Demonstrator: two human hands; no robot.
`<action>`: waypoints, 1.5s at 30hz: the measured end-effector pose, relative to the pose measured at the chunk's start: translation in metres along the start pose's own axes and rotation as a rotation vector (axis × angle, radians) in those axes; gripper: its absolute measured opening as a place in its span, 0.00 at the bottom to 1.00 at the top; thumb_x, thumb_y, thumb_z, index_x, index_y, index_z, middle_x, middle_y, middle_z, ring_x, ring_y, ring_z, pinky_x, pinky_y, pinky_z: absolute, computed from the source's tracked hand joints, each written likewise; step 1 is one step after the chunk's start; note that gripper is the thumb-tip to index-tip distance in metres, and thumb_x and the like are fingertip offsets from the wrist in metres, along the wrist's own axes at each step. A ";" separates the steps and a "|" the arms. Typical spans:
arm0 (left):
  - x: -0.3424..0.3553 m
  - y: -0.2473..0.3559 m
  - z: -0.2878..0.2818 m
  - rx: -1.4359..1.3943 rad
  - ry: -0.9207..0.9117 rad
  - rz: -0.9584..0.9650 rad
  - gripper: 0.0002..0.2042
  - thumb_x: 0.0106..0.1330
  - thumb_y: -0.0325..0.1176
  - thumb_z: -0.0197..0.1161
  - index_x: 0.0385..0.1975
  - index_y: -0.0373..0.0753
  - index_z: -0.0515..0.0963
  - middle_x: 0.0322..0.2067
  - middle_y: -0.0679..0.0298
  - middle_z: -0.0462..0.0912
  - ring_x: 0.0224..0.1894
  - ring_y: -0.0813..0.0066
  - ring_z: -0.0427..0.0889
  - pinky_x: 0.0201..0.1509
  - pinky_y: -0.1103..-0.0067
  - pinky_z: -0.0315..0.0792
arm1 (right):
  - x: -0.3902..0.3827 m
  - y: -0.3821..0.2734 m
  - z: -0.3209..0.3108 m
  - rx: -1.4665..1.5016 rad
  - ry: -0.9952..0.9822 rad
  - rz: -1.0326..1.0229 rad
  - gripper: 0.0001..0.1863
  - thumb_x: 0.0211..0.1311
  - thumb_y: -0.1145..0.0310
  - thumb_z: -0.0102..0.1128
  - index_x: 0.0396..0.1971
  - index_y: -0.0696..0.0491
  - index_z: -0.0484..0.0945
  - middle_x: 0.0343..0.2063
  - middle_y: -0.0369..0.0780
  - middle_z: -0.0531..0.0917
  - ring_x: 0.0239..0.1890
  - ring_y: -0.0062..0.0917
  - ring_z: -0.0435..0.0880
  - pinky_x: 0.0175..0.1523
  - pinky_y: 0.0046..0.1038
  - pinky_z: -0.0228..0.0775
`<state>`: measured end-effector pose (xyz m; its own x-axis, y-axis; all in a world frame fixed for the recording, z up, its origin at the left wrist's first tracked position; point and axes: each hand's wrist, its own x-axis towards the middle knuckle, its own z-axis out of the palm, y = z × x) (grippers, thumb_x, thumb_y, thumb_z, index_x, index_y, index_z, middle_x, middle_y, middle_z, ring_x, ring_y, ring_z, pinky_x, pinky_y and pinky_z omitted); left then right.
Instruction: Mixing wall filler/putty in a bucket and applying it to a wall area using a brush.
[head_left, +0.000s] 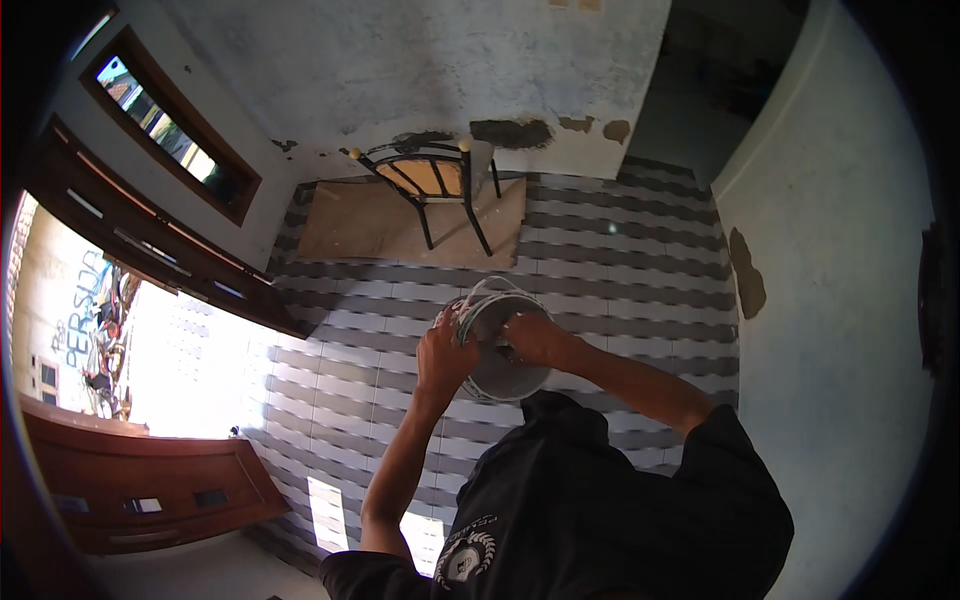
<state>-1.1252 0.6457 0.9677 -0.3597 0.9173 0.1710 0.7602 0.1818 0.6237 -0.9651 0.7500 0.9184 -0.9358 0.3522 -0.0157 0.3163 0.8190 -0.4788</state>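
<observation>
The person's left hand (447, 352) is on the left side of a round bucket (505, 383). Its fingers are closed and grip the rim. The right hand (540, 340) comes over the right side and reaches down into the bucket. Its fingers are hard to see in there, so I cannot tell if they are open or closed, or if they hold something. The bucket is right in front of the person's black shirt (620, 510), over the striped gray floor (640, 265). I cannot tell if it touches the floor. The inside of the bucket is gray, and a thin pale handle (492, 281) sticks up at its far side.

Farther away, a chair (440, 179) with black legs stands on a flat brown sheet (345, 222). The pale wall (400, 65) behind it has dark patches near the bottom. On the left there is a narrow window (180, 132) with a brown frame. Below it, bright light shows beside a red-brown door (180, 490).
</observation>
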 end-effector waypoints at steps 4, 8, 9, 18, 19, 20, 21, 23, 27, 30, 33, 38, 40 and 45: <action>0.071 -0.049 -0.048 0.074 0.087 -0.100 0.14 0.58 0.32 0.59 0.44 0.38 0.75 0.28 0.44 0.81 0.31 0.39 0.79 0.33 0.53 0.74 | 0.123 0.016 -0.026 -0.014 0.007 -0.137 0.15 0.41 0.64 0.67 0.30 0.57 0.82 0.31 0.50 0.83 0.38 0.44 0.83 0.47 0.43 0.76; 0.134 -0.113 -0.097 0.128 0.186 -0.149 0.13 0.59 0.36 0.59 0.43 0.41 0.73 0.27 0.44 0.81 0.32 0.40 0.80 0.35 0.52 0.74 | 0.246 0.005 -0.042 -0.109 -0.071 -0.215 0.14 0.41 0.65 0.67 0.29 0.58 0.82 0.31 0.50 0.83 0.38 0.45 0.83 0.47 0.43 0.76; 0.151 -0.132 -0.109 0.155 0.219 -0.142 0.13 0.59 0.35 0.59 0.42 0.40 0.73 0.27 0.44 0.81 0.31 0.40 0.80 0.34 0.53 0.74 | 0.278 0.006 -0.036 -0.094 -0.044 -0.255 0.14 0.41 0.65 0.67 0.29 0.58 0.82 0.31 0.50 0.83 0.38 0.45 0.83 0.47 0.42 0.76; 0.286 -0.325 -0.227 0.139 0.342 0.113 0.13 0.59 0.30 0.59 0.43 0.36 0.78 0.35 0.46 0.81 0.37 0.42 0.80 0.38 0.59 0.76 | 0.528 -0.036 -0.033 -0.030 0.047 -0.341 0.13 0.40 0.67 0.66 0.27 0.58 0.82 0.31 0.50 0.83 0.38 0.44 0.83 0.45 0.41 0.77; 0.299 -0.342 -0.244 0.101 0.336 0.037 0.10 0.58 0.30 0.59 0.39 0.35 0.79 0.33 0.46 0.81 0.36 0.41 0.80 0.36 0.59 0.75 | 0.554 -0.040 -0.038 -0.013 0.131 -0.341 0.13 0.40 0.67 0.66 0.26 0.59 0.82 0.30 0.51 0.83 0.37 0.44 0.84 0.45 0.41 0.78; 0.317 -0.355 -0.257 0.059 0.326 -0.037 0.09 0.57 0.29 0.59 0.35 0.34 0.79 0.30 0.47 0.80 0.34 0.41 0.80 0.35 0.60 0.74 | 0.580 -0.043 -0.041 -0.051 0.161 -0.339 0.12 0.40 0.68 0.66 0.26 0.59 0.82 0.30 0.50 0.83 0.37 0.44 0.83 0.45 0.40 0.78; 0.336 -0.365 -0.271 0.049 0.303 -0.038 0.09 0.57 0.29 0.59 0.35 0.34 0.79 0.30 0.47 0.80 0.34 0.41 0.80 0.35 0.60 0.74 | 0.607 -0.046 -0.044 -0.090 0.188 -0.335 0.12 0.40 0.69 0.66 0.26 0.59 0.82 0.30 0.50 0.83 0.38 0.43 0.83 0.46 0.40 0.78; 0.373 -0.384 -0.299 0.041 0.290 -0.002 0.07 0.55 0.30 0.58 0.29 0.33 0.77 0.26 0.47 0.79 0.31 0.40 0.79 0.32 0.60 0.72 | 0.656 -0.060 -0.058 -0.131 0.103 -0.301 0.11 0.41 0.70 0.66 0.27 0.59 0.82 0.31 0.50 0.83 0.38 0.43 0.83 0.46 0.40 0.77; 0.429 -0.460 -0.323 0.073 0.370 0.082 0.07 0.52 0.30 0.57 0.26 0.32 0.74 0.25 0.47 0.78 0.31 0.40 0.79 0.32 0.59 0.72 | 0.751 -0.072 -0.058 -0.149 -0.071 -0.315 0.14 0.41 0.70 0.67 0.32 0.57 0.82 0.36 0.48 0.82 0.41 0.42 0.82 0.48 0.40 0.75; 0.465 -0.518 -0.341 0.112 0.479 0.168 0.09 0.50 0.31 0.58 0.26 0.32 0.75 0.25 0.46 0.79 0.32 0.40 0.79 0.33 0.59 0.72 | 0.809 -0.068 -0.038 -0.056 -0.005 -0.479 0.13 0.41 0.71 0.66 0.32 0.55 0.83 0.34 0.47 0.84 0.40 0.42 0.83 0.47 0.41 0.76; 0.499 -0.554 -0.367 0.045 0.418 0.050 0.07 0.52 0.28 0.57 0.26 0.30 0.73 0.25 0.47 0.77 0.32 0.43 0.78 0.35 0.62 0.72 | 0.869 -0.064 -0.030 -0.030 -0.047 -0.552 0.12 0.43 0.71 0.65 0.32 0.56 0.83 0.31 0.48 0.84 0.40 0.43 0.83 0.47 0.41 0.76; 0.548 -0.631 -0.407 -0.076 0.386 0.009 0.11 0.51 0.30 0.57 0.30 0.29 0.77 0.27 0.45 0.79 0.32 0.41 0.79 0.36 0.63 0.74 | 0.975 -0.087 -0.045 -0.006 -0.156 -0.391 0.13 0.44 0.70 0.65 0.33 0.56 0.83 0.32 0.48 0.83 0.42 0.42 0.82 0.48 0.40 0.76; 0.564 -0.666 -0.420 -0.103 0.381 0.025 0.12 0.50 0.31 0.58 0.32 0.29 0.79 0.26 0.44 0.80 0.32 0.40 0.80 0.36 0.62 0.74 | 1.017 -0.094 -0.039 -0.093 -0.171 -0.329 0.14 0.44 0.70 0.66 0.34 0.57 0.82 0.32 0.49 0.83 0.41 0.41 0.83 0.49 0.39 0.75; 0.617 -0.706 -0.448 -0.053 0.373 0.031 0.12 0.52 0.28 0.56 0.35 0.30 0.78 0.27 0.46 0.79 0.32 0.43 0.79 0.38 0.62 0.73 | 1.082 -0.104 -0.003 -0.017 -0.027 -0.363 0.11 0.47 0.67 0.64 0.30 0.58 0.82 0.31 0.49 0.83 0.41 0.44 0.82 0.46 0.41 0.75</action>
<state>-2.1261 0.9250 0.9743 -0.5168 0.7281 0.4503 0.7482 0.1285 0.6509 -2.0106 1.0473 0.9545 -0.9912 0.0256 0.1296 -0.0348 0.8958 -0.4431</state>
